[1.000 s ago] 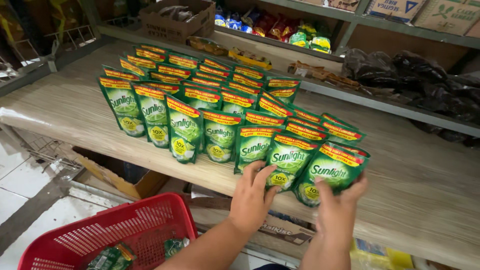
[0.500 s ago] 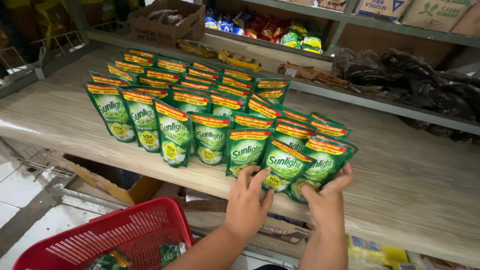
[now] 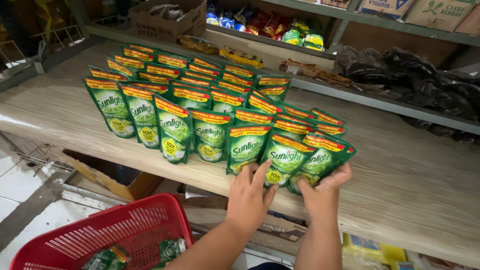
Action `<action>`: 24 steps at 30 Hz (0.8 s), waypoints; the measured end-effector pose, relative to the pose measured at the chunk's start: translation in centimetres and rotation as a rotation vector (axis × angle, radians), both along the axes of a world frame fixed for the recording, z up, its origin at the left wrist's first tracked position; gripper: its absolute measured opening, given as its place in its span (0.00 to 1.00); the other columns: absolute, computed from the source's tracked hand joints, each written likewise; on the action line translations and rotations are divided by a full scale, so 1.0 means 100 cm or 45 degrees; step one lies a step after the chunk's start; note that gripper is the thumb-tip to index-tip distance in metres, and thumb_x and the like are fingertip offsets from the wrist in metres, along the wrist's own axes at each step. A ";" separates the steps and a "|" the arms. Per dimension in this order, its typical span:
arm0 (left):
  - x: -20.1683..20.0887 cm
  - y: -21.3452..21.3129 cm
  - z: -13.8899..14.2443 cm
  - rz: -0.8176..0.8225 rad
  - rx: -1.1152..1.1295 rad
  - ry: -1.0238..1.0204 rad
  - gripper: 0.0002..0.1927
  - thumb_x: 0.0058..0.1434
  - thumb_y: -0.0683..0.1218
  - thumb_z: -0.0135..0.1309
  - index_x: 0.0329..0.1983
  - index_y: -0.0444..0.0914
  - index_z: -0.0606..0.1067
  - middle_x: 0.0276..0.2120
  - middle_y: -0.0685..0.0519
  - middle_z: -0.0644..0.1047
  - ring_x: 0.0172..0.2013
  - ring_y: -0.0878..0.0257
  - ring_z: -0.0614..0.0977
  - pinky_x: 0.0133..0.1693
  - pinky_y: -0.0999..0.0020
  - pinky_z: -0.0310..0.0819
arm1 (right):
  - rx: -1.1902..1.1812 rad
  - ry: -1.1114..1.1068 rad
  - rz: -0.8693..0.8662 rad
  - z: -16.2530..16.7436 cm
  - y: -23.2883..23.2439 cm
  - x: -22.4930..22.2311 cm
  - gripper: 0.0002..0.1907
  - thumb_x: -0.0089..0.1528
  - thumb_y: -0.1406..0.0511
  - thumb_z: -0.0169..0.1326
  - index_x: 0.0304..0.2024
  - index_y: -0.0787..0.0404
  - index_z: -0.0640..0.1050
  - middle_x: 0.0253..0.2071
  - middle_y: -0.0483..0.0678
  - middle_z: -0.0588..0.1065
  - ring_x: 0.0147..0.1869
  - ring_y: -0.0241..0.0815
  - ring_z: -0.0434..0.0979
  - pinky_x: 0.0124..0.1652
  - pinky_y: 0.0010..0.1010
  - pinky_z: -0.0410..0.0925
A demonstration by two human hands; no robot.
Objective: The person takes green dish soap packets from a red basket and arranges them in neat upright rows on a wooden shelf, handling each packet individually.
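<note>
Our left hand (image 3: 248,192) and right hand (image 3: 324,190) lie open against the front green pouches (image 3: 287,157) standing on the tabletop (image 3: 400,190). Below, our red basket (image 3: 107,235) holds a few more green packets (image 3: 107,259).

Two glossy green stand-up plastic pouches with orange-red top bands (image 3: 287,159) (image 3: 322,161) stand upright, slightly overlapping, at the front right end of the pouch rows near the wooden shelf's edge.

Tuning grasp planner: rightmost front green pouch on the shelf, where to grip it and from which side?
Pinch the flat top seal of the rightmost pouch from above. It stands upright, leaning back; neighbours crowd its left side and the right hand covers its bulging base, so only the top band is free.
</note>
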State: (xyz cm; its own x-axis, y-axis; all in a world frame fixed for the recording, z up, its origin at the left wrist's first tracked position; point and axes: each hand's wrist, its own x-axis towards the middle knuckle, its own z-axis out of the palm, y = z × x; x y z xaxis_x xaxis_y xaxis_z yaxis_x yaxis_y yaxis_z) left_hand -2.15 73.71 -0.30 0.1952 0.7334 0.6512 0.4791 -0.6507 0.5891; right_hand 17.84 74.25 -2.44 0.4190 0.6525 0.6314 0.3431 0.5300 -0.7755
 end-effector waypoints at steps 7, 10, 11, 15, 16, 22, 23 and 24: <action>0.000 -0.005 -0.002 0.023 0.045 -0.016 0.34 0.58 0.47 0.63 0.68 0.40 0.67 0.52 0.41 0.70 0.49 0.42 0.74 0.50 0.49 0.65 | -0.035 0.054 0.035 0.009 -0.009 -0.004 0.58 0.51 0.77 0.59 0.73 0.60 0.38 0.73 0.59 0.53 0.74 0.48 0.58 0.67 0.42 0.60; 0.000 -0.007 -0.005 0.016 0.017 -0.079 0.35 0.56 0.46 0.64 0.68 0.41 0.66 0.56 0.40 0.69 0.49 0.45 0.75 0.51 0.49 0.66 | -0.059 -0.039 -0.037 0.012 -0.011 -0.002 0.60 0.50 0.77 0.61 0.74 0.60 0.38 0.73 0.60 0.54 0.75 0.50 0.57 0.69 0.44 0.58; 0.000 -0.008 -0.006 0.029 0.029 -0.082 0.35 0.56 0.46 0.64 0.67 0.41 0.66 0.57 0.40 0.68 0.50 0.44 0.74 0.52 0.49 0.66 | -0.062 -0.076 -0.065 0.012 -0.010 -0.002 0.61 0.50 0.77 0.62 0.74 0.60 0.38 0.73 0.61 0.54 0.75 0.50 0.57 0.69 0.44 0.57; -0.001 -0.008 -0.009 0.057 0.031 -0.073 0.36 0.56 0.46 0.65 0.67 0.41 0.66 0.57 0.39 0.67 0.52 0.43 0.74 0.52 0.49 0.66 | 0.039 -0.106 -0.032 0.018 -0.011 -0.006 0.59 0.53 0.76 0.58 0.77 0.61 0.36 0.78 0.61 0.51 0.80 0.53 0.54 0.74 0.44 0.53; -0.001 -0.009 -0.010 0.056 0.016 -0.069 0.36 0.56 0.46 0.65 0.67 0.41 0.65 0.57 0.39 0.67 0.51 0.43 0.74 0.52 0.48 0.66 | 0.069 -0.184 -0.164 0.022 -0.014 -0.009 0.57 0.52 0.77 0.57 0.76 0.62 0.39 0.76 0.62 0.52 0.80 0.54 0.53 0.73 0.45 0.51; -0.002 -0.008 -0.011 0.048 0.038 -0.085 0.34 0.57 0.46 0.65 0.66 0.38 0.65 0.57 0.38 0.67 0.53 0.40 0.72 0.52 0.47 0.64 | -0.133 -0.076 -0.455 0.054 -0.058 -0.025 0.33 0.58 0.72 0.62 0.65 0.64 0.66 0.56 0.54 0.72 0.56 0.40 0.71 0.53 0.33 0.65; -0.001 -0.008 -0.011 0.044 0.044 -0.101 0.34 0.57 0.46 0.65 0.65 0.39 0.65 0.56 0.38 0.67 0.54 0.40 0.72 0.53 0.47 0.65 | -0.288 -0.028 -0.307 0.058 -0.063 -0.025 0.30 0.57 0.70 0.63 0.61 0.62 0.69 0.50 0.51 0.75 0.49 0.38 0.73 0.46 0.30 0.67; -0.001 -0.008 -0.012 0.043 0.040 -0.117 0.34 0.57 0.45 0.65 0.65 0.39 0.66 0.56 0.39 0.67 0.54 0.41 0.72 0.54 0.47 0.65 | -0.451 0.016 -0.154 0.060 -0.064 -0.027 0.27 0.56 0.69 0.63 0.57 0.61 0.71 0.44 0.49 0.77 0.42 0.35 0.76 0.39 0.28 0.69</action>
State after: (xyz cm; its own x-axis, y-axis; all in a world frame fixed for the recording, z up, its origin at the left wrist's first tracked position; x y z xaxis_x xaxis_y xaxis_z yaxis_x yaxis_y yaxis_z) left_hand -2.28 72.88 -1.50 0.1089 0.7176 0.6879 0.4458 -0.6538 0.6114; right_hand 15.15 67.82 3.60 0.5125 0.7749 0.3699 0.3760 0.1847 -0.9080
